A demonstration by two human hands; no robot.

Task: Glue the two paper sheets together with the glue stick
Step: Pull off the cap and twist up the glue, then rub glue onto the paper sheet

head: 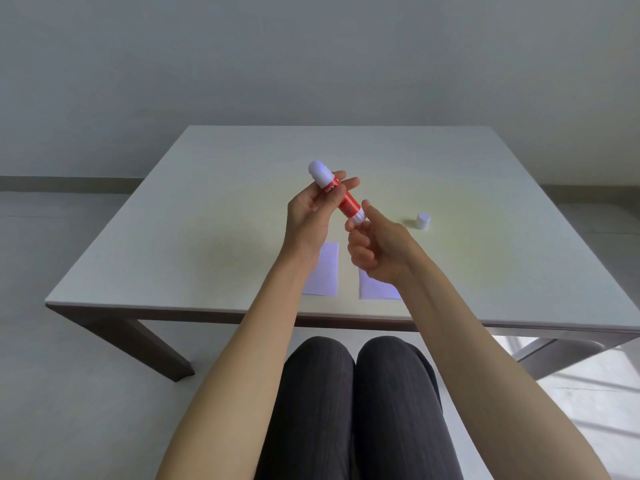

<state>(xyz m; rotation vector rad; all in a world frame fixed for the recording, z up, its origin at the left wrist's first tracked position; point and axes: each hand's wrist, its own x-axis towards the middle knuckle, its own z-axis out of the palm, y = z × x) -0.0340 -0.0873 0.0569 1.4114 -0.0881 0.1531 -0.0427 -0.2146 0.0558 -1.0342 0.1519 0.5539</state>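
A red glue stick (341, 197) with white ends is held tilted above the table, its uncapped white tip pointing up and left. My left hand (311, 213) grips its upper red body. My right hand (372, 244) pinches the white bottom end between thumb and fingers. Its white cap (423, 221) stands on the table to the right. Two white paper sheets lie side by side near the front edge: the left sheet (327, 271) and the right sheet (375, 289), both partly hidden by my wrists.
The pale square table (173, 237) stands before a grey wall. My knees in dark trousers (356, 403) sit under its front edge. A table leg (152, 351) shows at the lower left.
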